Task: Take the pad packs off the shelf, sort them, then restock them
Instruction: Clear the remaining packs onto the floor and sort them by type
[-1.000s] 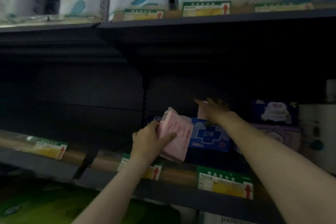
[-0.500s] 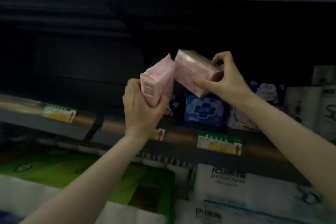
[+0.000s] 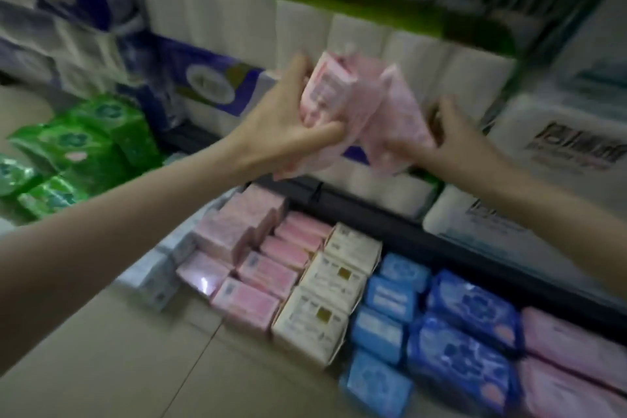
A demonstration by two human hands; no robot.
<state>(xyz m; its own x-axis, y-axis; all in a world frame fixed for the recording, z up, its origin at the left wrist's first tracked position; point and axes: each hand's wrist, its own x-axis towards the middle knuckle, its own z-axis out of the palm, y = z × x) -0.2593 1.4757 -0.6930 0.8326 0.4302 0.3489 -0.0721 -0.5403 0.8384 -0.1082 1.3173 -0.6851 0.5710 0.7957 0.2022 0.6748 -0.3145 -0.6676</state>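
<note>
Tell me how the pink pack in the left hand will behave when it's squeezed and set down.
The pink pack probably gives a little: its wrapper looks soft where the left hand grips it. It seems light, since one hand lifts it easily. Being boxy, it should lie flat among the pink packs on the floor rather than roll.

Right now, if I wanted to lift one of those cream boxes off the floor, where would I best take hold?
Take the nearest cream box from above, by its front and back ends. Its long sides are packed against a pink pack and a blue pack, while its front end faces bare floor.
</note>
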